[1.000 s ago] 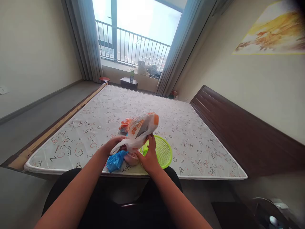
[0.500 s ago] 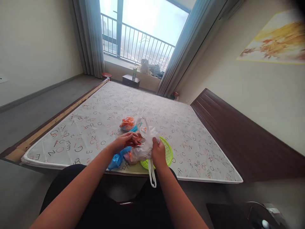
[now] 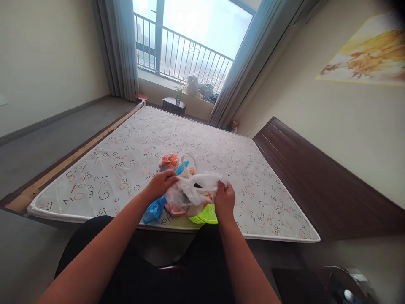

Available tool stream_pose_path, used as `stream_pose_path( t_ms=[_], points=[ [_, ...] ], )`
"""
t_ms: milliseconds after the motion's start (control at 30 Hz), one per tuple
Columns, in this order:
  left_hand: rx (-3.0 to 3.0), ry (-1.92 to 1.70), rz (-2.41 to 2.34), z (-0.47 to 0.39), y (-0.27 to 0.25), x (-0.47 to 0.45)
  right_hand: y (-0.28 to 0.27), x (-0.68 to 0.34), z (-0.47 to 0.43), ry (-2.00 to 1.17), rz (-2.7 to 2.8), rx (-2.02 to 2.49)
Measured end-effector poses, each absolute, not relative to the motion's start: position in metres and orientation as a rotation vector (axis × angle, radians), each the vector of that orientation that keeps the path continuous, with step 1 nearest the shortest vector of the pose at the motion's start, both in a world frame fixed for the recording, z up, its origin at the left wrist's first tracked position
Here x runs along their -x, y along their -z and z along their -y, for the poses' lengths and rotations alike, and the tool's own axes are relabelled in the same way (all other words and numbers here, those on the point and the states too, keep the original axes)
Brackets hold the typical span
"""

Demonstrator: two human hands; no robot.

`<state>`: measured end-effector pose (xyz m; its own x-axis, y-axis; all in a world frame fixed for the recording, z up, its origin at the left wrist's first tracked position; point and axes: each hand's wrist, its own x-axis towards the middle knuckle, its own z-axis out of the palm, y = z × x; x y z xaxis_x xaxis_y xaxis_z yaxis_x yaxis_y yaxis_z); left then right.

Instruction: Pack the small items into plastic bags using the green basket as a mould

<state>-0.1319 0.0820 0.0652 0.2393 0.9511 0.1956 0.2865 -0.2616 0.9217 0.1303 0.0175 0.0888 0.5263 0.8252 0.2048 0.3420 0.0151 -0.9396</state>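
Observation:
Between my two hands a white plastic bag [image 3: 190,192] is stretched sideways, a small dark gap showing near its handles. My left hand [image 3: 163,183] pinches its left side, and my right hand [image 3: 224,197] grips its right end. Under the bag, a lime-green plastic basket [image 3: 205,215] is partly covered. A crumpled blue plastic bag [image 3: 155,211] lies below my left hand on the mattress [image 3: 126,147]. Beyond that hand sits an orange-and-clear plastic bundle [image 3: 170,160]. Some orange-red shows through the white bag; what it is I cannot tell.
The mattress, printed with letters, rests in a wooden bed frame [image 3: 79,158] with a dark headboard [image 3: 316,185] on the right. Ahead stand a small bedside table [image 3: 174,105] with a green glass and a red stool [image 3: 141,98]. At lower right is a dark round table [image 3: 341,287].
My right hand has moved right and pulled the white bag wide. My left hand has gone from its contents to its edge. The hanging handle loop is no longer seen below.

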Motion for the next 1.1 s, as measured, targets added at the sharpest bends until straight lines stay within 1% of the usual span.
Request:
stream_pose_path(
  t_ms=[33, 100, 167, 200, 233, 333, 367, 400, 467, 533, 667, 733, 800, 933, 1000, 1100],
  points=[
    [-1.630, -1.166, -1.233, -0.089, -0.062, 0.144, -0.090, -0.143, -0.020, -0.495, 0.977, 1.559],
    [-1.418, -1.366, -1.344, -0.103, -0.054, 0.166, -0.091, -0.165, -0.025, -0.593, 0.890, 1.524],
    [-1.302, -1.486, -1.331, -0.112, -0.047, 0.179, -0.092, -0.179, -0.025, -0.694, 0.899, 1.534],
    [-1.264, -1.522, -1.294, -0.114, -0.044, 0.182, -0.092, -0.181, -0.023, -0.666, 0.938, 1.562],
    [-1.234, -1.543, -1.240, -0.115, -0.042, 0.182, -0.092, -0.181, -0.020, -0.563, 0.989, 1.592],
    [-1.140, -1.526, -1.047, -0.108, -0.044, 0.167, -0.092, -0.162, -0.007, -0.067, 1.190, 1.550],
    [-1.100, -1.504, -0.990, -0.104, -0.046, 0.160, -0.093, -0.152, -0.004, 0.015, 1.310, 1.488],
    [-1.057, -1.478, -0.940, -0.100, -0.050, 0.153, -0.093, -0.143, -0.002, 0.016, 1.463, 1.417],
    [-0.970, -1.424, -0.853, -0.092, -0.057, 0.141, -0.093, -0.125, -0.004, -0.180, 1.763, 1.293],
    [-0.918, -1.356, -0.757, -0.086, -0.062, 0.133, -0.087, -0.113, -0.013, -0.499, 1.861, 1.255],
    [-0.877, -1.244, -0.545, -0.075, -0.070, 0.126, -0.061, -0.100, -0.028, -1.272, 1.503, 1.345],
    [-0.809, -1.235, -0.447, -0.071, -0.074, 0.124, -0.049, -0.093, -0.027, -1.503, 1.400, 1.306],
    [-0.716, -1.199, -0.365, -0.067, -0.078, 0.122, -0.043, -0.084, -0.022, -1.494, 1.431, 1.252],
    [-0.589, -1.068, -0.291, -0.063, -0.085, 0.122, -0.051, -0.067, -0.013, -1.169, 1.569, 1.143],
    [-0.561, -1.041, -0.274, -0.063, -0.087, 0.124, -0.056, -0.061, -0.012, -1.068, 1.657, 1.085],
    [-0.534, -1.032, -0.250, -0.062, -0.090, 0.126, -0.049, -0.055, -0.015, -1.073, 1.582, 1.159]
  ],
)
